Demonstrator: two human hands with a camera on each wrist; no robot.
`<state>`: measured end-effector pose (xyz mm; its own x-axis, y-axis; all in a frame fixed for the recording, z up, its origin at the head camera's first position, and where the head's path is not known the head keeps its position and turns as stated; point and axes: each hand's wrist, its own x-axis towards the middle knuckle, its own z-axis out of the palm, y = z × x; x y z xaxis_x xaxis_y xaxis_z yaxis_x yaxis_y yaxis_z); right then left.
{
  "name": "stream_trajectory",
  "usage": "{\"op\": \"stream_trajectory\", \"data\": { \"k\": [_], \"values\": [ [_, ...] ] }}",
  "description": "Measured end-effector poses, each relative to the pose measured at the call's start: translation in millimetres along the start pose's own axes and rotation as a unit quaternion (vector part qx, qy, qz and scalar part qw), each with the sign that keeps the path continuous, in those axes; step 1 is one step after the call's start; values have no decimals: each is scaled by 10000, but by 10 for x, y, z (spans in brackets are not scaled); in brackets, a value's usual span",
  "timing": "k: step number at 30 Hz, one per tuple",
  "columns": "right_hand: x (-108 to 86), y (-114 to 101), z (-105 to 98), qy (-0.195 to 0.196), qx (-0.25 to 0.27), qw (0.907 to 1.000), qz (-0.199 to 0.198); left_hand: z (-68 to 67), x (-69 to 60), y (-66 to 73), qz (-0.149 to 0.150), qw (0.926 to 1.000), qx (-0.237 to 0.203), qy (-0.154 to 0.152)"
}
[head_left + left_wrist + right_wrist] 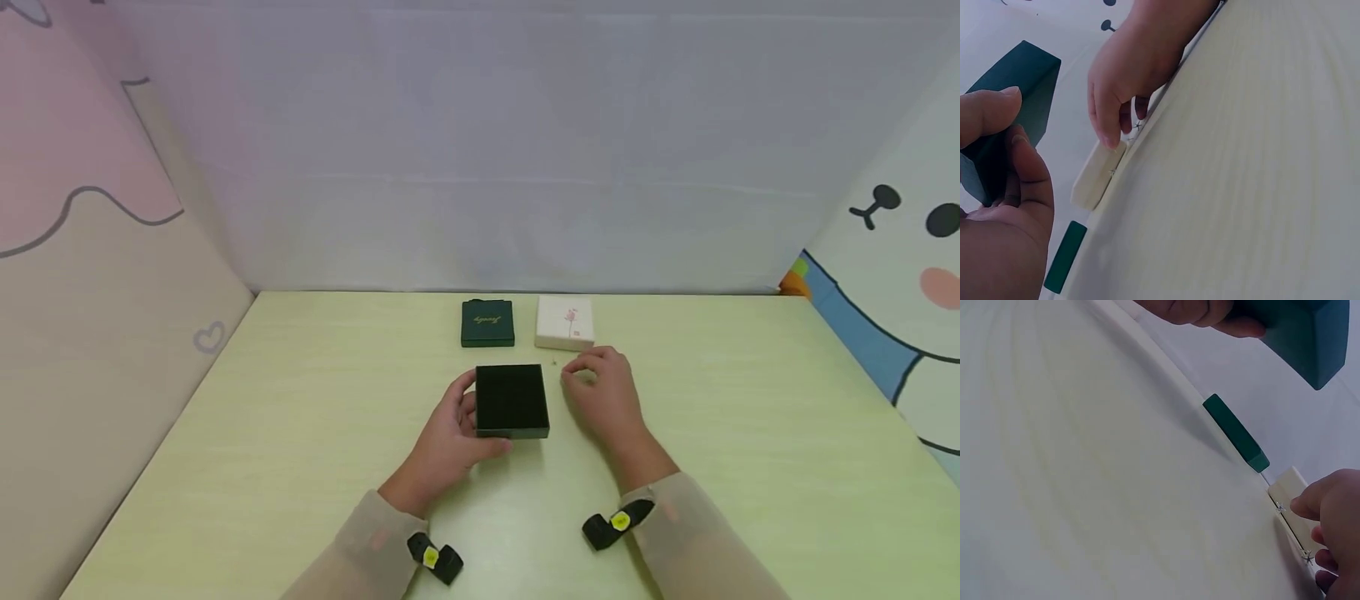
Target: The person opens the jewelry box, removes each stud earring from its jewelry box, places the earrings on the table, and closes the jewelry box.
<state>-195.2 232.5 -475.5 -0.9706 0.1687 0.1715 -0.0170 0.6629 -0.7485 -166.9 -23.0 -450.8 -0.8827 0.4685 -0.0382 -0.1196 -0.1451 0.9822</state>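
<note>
My left hand (452, 425) grips a dark green square box (512, 400) above the table, tilted so that its black inside shows in the head view. The thumb lies along its near edge. My right hand (603, 396) hovers low over the table, its fingers loosely bent, with nothing visible in them. Close to its fingertips lie two tiny star-shaped shiny pieces (1280, 507), clear in both wrist views. Only one small speck (554, 362) shows in the head view. Just beyond this hand lies a white box (564, 322) with a pink flower print.
A flat dark green lid (487, 323) with gold lettering lies left of the white box, near the back of the pale table (300, 433). Behind the table hangs a white cloth (480, 150). Printed panels flank both sides.
</note>
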Motion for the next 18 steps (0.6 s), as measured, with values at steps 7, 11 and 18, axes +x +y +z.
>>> {"op": "stream_trajectory", "data": {
  "k": [7,11,18],
  "values": [
    [20,11,39,-14,-277,9994,-193,-11,-6,-3,-96,9999,14,73],
    [24,16,51,-19,-431,9987,-283,-9,-3,-3,-79,9999,26,79],
    [20,15,50,-121,-538,9982,-234,-8,1,-11,-103,9999,49,84]
  ]
}}
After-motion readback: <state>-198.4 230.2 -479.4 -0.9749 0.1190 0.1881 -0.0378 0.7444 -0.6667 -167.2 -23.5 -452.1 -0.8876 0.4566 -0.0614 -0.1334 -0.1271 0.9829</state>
